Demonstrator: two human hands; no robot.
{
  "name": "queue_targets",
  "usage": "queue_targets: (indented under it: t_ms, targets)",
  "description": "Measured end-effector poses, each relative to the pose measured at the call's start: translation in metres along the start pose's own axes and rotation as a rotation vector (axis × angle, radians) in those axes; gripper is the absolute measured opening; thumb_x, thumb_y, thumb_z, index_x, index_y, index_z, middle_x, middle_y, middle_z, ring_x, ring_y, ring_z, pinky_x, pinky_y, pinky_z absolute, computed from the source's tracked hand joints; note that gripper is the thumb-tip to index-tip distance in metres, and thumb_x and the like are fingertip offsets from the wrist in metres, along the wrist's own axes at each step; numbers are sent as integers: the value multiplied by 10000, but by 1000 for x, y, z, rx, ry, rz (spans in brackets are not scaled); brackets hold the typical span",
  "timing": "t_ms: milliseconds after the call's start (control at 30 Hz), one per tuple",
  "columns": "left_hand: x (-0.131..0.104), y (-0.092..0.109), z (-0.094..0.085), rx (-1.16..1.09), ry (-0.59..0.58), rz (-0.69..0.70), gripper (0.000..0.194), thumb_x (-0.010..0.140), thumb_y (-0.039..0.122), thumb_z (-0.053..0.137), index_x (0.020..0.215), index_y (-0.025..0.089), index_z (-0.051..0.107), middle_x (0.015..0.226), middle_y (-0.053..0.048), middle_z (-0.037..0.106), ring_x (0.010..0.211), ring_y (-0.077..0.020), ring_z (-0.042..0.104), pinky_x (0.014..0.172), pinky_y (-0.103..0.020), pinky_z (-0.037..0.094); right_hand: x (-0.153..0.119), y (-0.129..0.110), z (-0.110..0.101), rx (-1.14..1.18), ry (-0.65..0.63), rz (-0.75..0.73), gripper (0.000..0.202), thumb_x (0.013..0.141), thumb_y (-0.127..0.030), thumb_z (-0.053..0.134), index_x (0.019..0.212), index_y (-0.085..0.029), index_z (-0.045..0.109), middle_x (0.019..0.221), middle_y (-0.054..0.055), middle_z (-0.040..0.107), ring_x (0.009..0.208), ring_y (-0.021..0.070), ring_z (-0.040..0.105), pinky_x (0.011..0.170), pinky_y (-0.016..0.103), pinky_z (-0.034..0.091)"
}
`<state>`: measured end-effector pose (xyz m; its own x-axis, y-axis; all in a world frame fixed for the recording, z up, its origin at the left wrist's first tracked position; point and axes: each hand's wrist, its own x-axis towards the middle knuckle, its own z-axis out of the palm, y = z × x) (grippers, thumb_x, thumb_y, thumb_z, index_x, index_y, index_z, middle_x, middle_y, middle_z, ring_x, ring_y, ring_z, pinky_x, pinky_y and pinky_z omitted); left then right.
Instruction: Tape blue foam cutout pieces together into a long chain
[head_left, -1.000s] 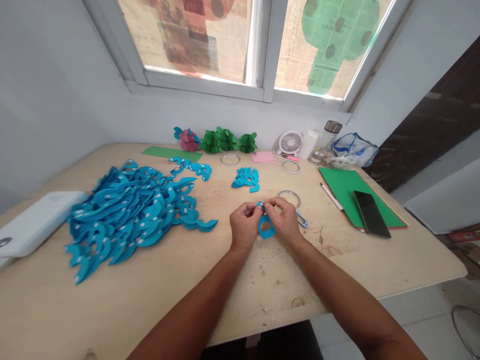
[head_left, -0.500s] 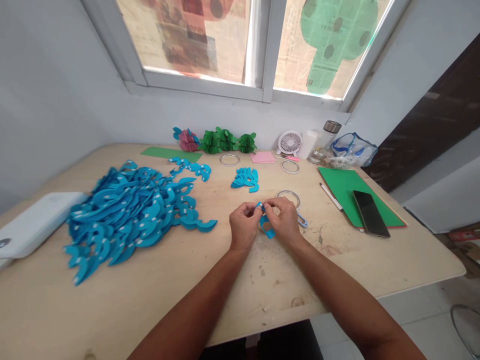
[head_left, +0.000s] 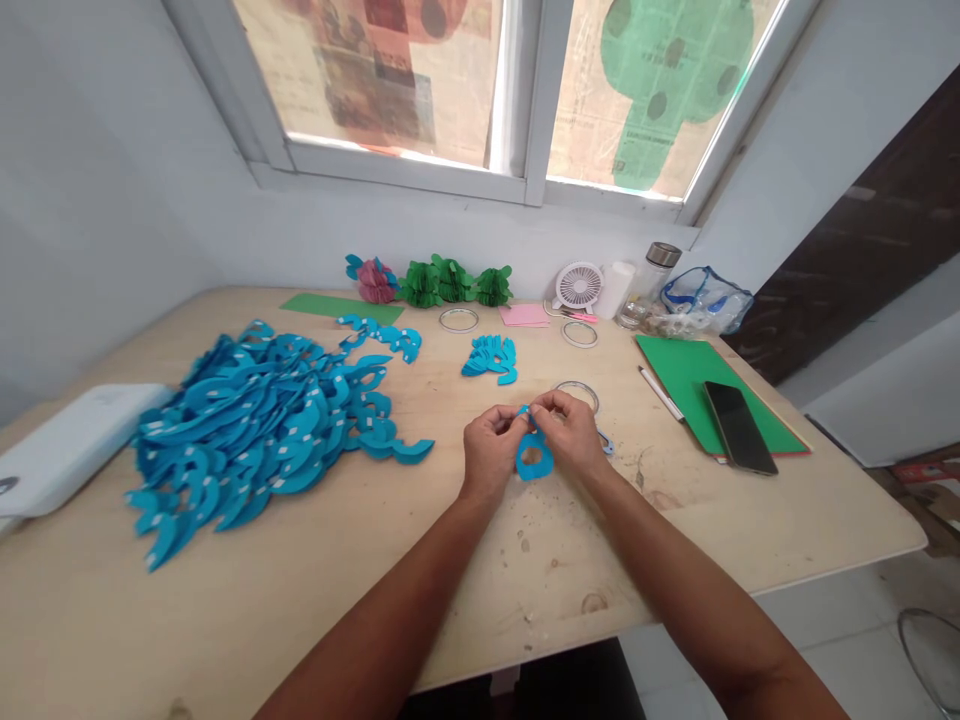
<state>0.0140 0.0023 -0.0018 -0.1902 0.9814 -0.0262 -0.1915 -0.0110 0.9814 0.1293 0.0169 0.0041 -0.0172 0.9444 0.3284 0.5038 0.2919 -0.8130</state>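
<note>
Between my two hands hangs a blue paper cutout [head_left: 535, 468] with a rounded, ring-like lower part. My left hand [head_left: 491, 445] pinches its upper end from the left, the fingers closed. From the other side my right hand [head_left: 570, 435] pinches the same end, thumb and forefinger nearly touching those of the left. The exact fingertip contact is too small to make out. Beyond the hands lies a small stack of blue cutouts [head_left: 491, 358]. A large heap of blue paper pieces [head_left: 262, 410], many with small white squares on them, covers the table to the left.
Behind my right hand lie a tape roll [head_left: 579, 390] and a partly hidden light-blue cutter [head_left: 606, 443]. Farther right are a pen [head_left: 661, 393], green sheets [head_left: 675, 375] and a phone [head_left: 740, 427]. A fan [head_left: 580, 287], a glass bottle [head_left: 651, 285] and green paper figures [head_left: 454, 282] line the wall.
The lower part of the blue cutout has swung round to face me, its ring shape now showing more fully. Both hands have shifted very slightly and keep their pinch.
</note>
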Motion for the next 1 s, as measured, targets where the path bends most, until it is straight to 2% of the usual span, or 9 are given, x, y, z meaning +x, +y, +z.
queue_targets:
  t_ms: [167,300,467,533,600,700,733,867,1000]
  targets:
    - [0,0,0,-37,-37,-32,105,618,223,651,675,135,662,617,-25,670,616,-145,619,580,-219,464,1,6,3,97,-16,78,102,701,-264,542,670,-181,592,649,-3,614,649,141,556,626,254,424]
    - [0,-4,1,-62,-78,-64,191,607,241,671,763,132,670,666,-26,680,628,-144,622,556,-212,463,2,8,4,88,0,93,101,698,-258,534,655,-177,576,628,-14,593,624,127,534,606,242,411]
    - [1,-7,1,-50,-150,-121,180,589,287,696,670,132,654,576,8,620,478,-102,546,469,-208,431,5,8,-2,88,-2,64,126,710,-278,529,661,-175,581,629,-15,593,621,124,522,612,240,403]
    - [1,-8,1,-51,-145,-131,180,581,291,701,635,133,634,532,26,584,431,-86,511,449,-205,419,9,10,-10,124,-3,48,165,732,-313,517,689,-173,593,655,-8,606,634,128,529,613,239,404]
    - [1,-8,1,-44,-129,-127,182,576,292,702,612,133,620,515,30,570,416,-82,501,436,-201,407,14,15,-19,145,48,55,210,761,-344,488,719,-169,598,698,8,622,663,137,548,631,244,412]
    - [1,-7,1,-27,-107,-122,184,579,298,692,613,132,622,521,22,577,419,-87,509,430,-202,401,21,28,-35,-38,170,126,215,773,-332,473,768,-169,614,736,24,640,681,150,558,647,257,410]
    - [1,-7,1,-22,-104,-124,183,581,298,688,622,131,626,524,20,579,422,-88,510,430,-203,401,23,32,-38,-144,169,140,202,770,-313,479,783,-173,624,752,28,647,700,156,561,667,265,407]
    - [0,-6,1,-11,-99,-134,186,587,300,676,648,130,634,526,20,577,428,-85,502,422,-197,391,23,43,-43,-546,45,165,179,768,-250,498,826,-206,662,866,49,667,832,191,556,742,302,374]
    - [1,-7,0,-9,-107,-122,197,582,313,682,618,129,623,507,22,563,421,-82,492,413,-193,376,21,44,-37,-716,-42,107,205,785,-235,505,911,-234,668,934,56,661,919,215,529,791,321,346]
